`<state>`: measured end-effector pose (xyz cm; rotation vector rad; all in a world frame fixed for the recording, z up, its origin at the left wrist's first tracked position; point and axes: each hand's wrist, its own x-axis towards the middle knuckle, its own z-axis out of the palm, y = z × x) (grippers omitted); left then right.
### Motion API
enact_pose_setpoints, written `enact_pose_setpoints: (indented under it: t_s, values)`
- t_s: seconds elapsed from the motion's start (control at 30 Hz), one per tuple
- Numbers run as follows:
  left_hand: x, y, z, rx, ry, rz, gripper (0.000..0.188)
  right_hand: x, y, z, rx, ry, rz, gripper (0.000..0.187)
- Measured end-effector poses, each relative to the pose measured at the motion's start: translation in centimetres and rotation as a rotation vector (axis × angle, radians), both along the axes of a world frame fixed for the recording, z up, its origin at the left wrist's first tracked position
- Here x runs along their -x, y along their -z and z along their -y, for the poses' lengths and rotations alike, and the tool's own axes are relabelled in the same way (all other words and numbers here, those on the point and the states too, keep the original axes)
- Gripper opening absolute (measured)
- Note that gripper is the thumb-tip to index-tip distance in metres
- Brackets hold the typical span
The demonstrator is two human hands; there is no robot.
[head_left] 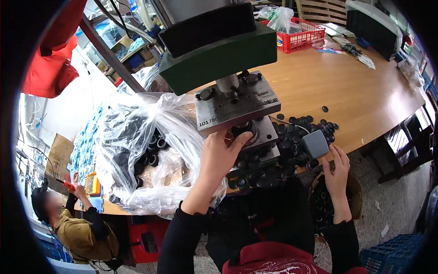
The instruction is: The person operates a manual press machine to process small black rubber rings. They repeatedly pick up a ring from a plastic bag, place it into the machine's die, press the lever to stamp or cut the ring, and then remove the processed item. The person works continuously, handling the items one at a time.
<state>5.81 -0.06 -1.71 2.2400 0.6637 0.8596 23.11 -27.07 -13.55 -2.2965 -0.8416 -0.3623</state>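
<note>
My left hand [222,150] reaches between the plates of a steel press die [237,102]. Its thumb and fingers close around a black round part [246,131] on the lower plate; some fingertips are hidden by the upper plate. My right hand [336,176] has its fingers apart and holds nothing, at the right side of a grey box-shaped block [315,143]. Several loose black discs and caps [285,146] lie around the block and beside the die.
A large clear plastic bag [150,118] of black round parts stands left of the press head [219,57]. Below my right hand is a bin [357,196] of black rings. A red crate [301,35] sits at the back. Another person [84,228] works at the left.
</note>
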Motion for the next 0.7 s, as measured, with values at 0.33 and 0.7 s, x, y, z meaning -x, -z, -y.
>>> enact_pose_setpoints:
  t_s: [0.33,0.7]
  values:
    - [-0.2,-0.3,0.3,0.006,-0.01,-0.098,0.035,-1.6,0.1,-1.3,0.065,-0.025,0.028,0.043]
    - [5.4,1.6,-0.8,-0.017,-0.138,0.154,0.03,-3.7,0.1,-5.3,0.473,-0.077,-0.006,0.051]
